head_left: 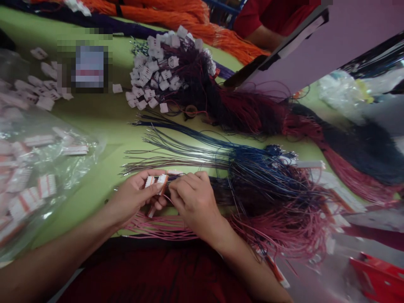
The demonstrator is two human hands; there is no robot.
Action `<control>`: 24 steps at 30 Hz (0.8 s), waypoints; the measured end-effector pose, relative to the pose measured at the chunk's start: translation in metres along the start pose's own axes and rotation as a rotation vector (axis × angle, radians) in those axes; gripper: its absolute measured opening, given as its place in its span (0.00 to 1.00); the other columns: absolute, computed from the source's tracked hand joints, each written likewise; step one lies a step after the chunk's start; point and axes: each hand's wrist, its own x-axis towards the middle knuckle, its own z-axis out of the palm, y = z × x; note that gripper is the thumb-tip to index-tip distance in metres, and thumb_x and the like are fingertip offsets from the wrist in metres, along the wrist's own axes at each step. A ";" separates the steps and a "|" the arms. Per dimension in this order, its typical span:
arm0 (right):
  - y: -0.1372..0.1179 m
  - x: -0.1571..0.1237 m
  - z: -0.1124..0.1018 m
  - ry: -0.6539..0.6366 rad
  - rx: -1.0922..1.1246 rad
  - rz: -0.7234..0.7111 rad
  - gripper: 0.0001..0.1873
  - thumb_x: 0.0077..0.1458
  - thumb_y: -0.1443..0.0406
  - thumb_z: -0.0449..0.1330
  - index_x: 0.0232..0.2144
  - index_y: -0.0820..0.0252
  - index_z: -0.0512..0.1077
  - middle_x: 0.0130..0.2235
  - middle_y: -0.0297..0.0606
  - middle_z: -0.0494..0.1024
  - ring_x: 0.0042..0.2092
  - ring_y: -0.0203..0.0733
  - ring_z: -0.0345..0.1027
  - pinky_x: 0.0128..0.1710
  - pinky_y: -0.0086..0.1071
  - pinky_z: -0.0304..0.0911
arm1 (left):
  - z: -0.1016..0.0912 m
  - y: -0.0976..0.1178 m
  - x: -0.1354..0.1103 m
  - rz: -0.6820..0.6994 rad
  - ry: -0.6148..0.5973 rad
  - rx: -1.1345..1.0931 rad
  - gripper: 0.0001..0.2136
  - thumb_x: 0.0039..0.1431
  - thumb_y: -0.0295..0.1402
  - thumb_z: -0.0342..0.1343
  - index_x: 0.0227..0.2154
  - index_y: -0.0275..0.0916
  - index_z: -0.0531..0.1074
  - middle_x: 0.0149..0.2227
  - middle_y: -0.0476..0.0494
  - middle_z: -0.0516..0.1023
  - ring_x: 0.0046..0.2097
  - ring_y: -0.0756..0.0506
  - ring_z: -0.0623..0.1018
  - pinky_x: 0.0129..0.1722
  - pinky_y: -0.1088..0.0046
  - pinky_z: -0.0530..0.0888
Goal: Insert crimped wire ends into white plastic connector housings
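My left hand grips white-and-orange connector housings between thumb and fingers, their toothed ends facing up. Close on its right, my right hand is closed in a pinch at a thin wire beside the housings; its fingertips are partly hidden. Another white connector shows just behind the hands. Beyond them, dark blue wires with metal-tipped ends fan out to the left. Pink wires run beneath both hands, toward the pink bundle at the right.
A clear plastic bag with several white-and-orange connectors lies at left. Behind, white plugs cap a dark red wire bundle. Orange wires line the back. An upright panel stands at right, near another person's arm.
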 end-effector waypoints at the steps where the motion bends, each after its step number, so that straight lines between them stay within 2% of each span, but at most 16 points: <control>1: 0.000 0.000 0.001 0.001 0.003 0.001 0.14 0.60 0.68 0.52 0.23 0.62 0.69 0.25 0.35 0.74 0.29 0.35 0.62 0.35 0.34 0.48 | 0.001 0.000 0.000 -0.003 -0.001 -0.003 0.22 0.52 0.38 0.61 0.47 0.35 0.64 0.20 0.51 0.74 0.21 0.50 0.72 0.17 0.76 0.68; 7: -0.001 0.002 0.007 0.044 0.034 -0.011 0.13 0.59 0.70 0.52 0.23 0.62 0.69 0.25 0.34 0.75 0.29 0.34 0.63 0.35 0.33 0.49 | 0.002 -0.002 0.001 -0.003 0.012 -0.031 0.23 0.51 0.38 0.62 0.48 0.34 0.65 0.19 0.51 0.74 0.21 0.49 0.73 0.17 0.77 0.68; 13: 0.002 0.002 0.010 0.074 0.048 -0.041 0.14 0.58 0.70 0.52 0.21 0.62 0.68 0.23 0.34 0.73 0.28 0.35 0.64 0.33 0.34 0.50 | 0.003 -0.001 0.000 0.039 0.039 0.059 0.22 0.51 0.38 0.61 0.47 0.34 0.65 0.18 0.51 0.75 0.20 0.49 0.73 0.18 0.77 0.70; 17: 0.009 -0.001 0.007 0.159 0.145 -0.017 0.08 0.57 0.71 0.56 0.26 0.60 0.69 0.26 0.33 0.76 0.30 0.35 0.67 0.34 0.34 0.55 | 0.001 0.000 0.000 0.108 0.091 0.066 0.20 0.51 0.36 0.62 0.46 0.35 0.66 0.20 0.49 0.77 0.22 0.49 0.76 0.22 0.76 0.73; 19: 0.007 -0.003 0.006 0.236 0.126 0.004 0.03 0.57 0.67 0.57 0.31 0.59 0.70 0.32 0.37 0.77 0.36 0.39 0.69 0.38 0.36 0.58 | -0.001 0.000 -0.001 0.165 0.107 0.066 0.20 0.52 0.36 0.61 0.47 0.37 0.66 0.21 0.50 0.77 0.23 0.49 0.76 0.23 0.76 0.74; 20: 0.004 -0.004 0.006 0.262 0.093 0.014 0.05 0.56 0.63 0.58 0.35 0.59 0.71 0.37 0.41 0.77 0.41 0.43 0.68 0.42 0.38 0.59 | -0.002 0.000 -0.002 0.191 0.109 0.073 0.19 0.52 0.36 0.61 0.47 0.38 0.66 0.22 0.51 0.77 0.23 0.50 0.76 0.23 0.76 0.74; 22: -0.003 -0.007 0.003 0.214 0.018 0.005 0.20 0.53 0.55 0.60 0.45 0.61 0.68 0.44 0.46 0.75 0.48 0.48 0.65 0.48 0.44 0.59 | -0.003 0.000 -0.005 0.222 0.098 0.122 0.20 0.52 0.36 0.61 0.47 0.40 0.67 0.25 0.50 0.78 0.25 0.49 0.76 0.23 0.77 0.74; 23: -0.006 -0.010 -0.001 0.148 -0.009 -0.006 0.25 0.53 0.54 0.60 0.49 0.62 0.66 0.44 0.46 0.75 0.47 0.49 0.65 0.49 0.45 0.59 | -0.003 0.000 -0.008 0.222 0.081 0.169 0.20 0.51 0.36 0.62 0.47 0.40 0.68 0.27 0.49 0.78 0.26 0.49 0.77 0.24 0.77 0.74; 24: -0.006 -0.014 -0.008 0.085 -0.033 -0.001 0.26 0.54 0.54 0.58 0.51 0.62 0.64 0.41 0.44 0.75 0.45 0.48 0.66 0.49 0.46 0.60 | -0.002 0.000 -0.010 0.231 0.061 0.207 0.20 0.51 0.36 0.62 0.47 0.40 0.68 0.30 0.47 0.79 0.28 0.48 0.77 0.25 0.77 0.74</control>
